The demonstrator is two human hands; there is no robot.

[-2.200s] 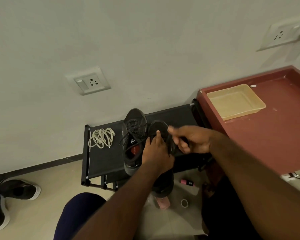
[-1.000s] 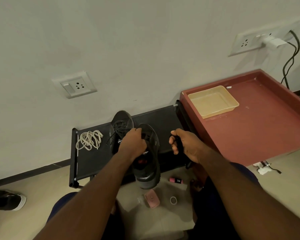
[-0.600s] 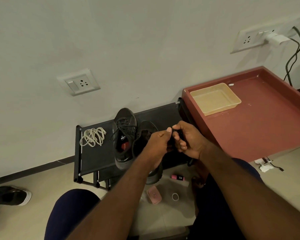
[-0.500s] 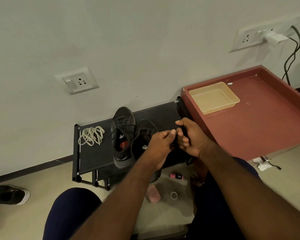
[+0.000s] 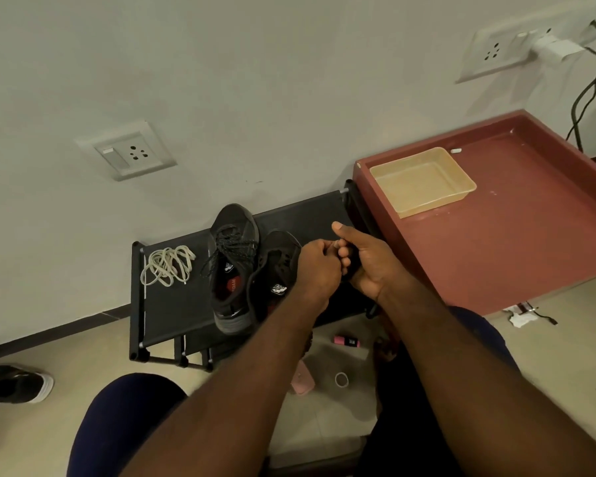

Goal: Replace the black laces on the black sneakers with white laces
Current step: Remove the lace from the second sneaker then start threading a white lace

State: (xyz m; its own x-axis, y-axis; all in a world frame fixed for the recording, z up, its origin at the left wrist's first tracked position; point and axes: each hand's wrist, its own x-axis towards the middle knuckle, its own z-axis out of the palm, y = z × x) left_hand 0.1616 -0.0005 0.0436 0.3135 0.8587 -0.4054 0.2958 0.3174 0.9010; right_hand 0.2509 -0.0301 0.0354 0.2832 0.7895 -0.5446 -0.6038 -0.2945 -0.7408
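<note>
Since a second earlier, the left hand [image 5: 319,266] had left the sneaker's tongue and the two hands had come together above the shoes. The black lace [image 5: 351,271] sat as a dark bundle in the right hand [image 5: 370,265], whose fingers were curled round it with the thumb stuck out toward the wall. A thin strand arced from the right-hand sneaker [image 5: 276,266] up to the left hand, whose fingers were curled tight and pinched the lace against the right hand's fingertips. That sneaker lay toe toward the wall on the black rack [image 5: 172,304], its near end hidden under the left forearm. The left-hand sneaker [image 5: 233,266] touched it on the left, black laces still threaded and loosened. The white laces [image 5: 167,265] lay in a loose coil on the rack, farther left and apart from the shoes.

Right of the rack stood a red table [image 5: 516,242] bearing a beige tray [image 5: 403,206] at its far left corner. A wall socket [image 5: 131,153] sat above the rack. On the floor near the rack lay a pink marker [image 5: 346,340].
</note>
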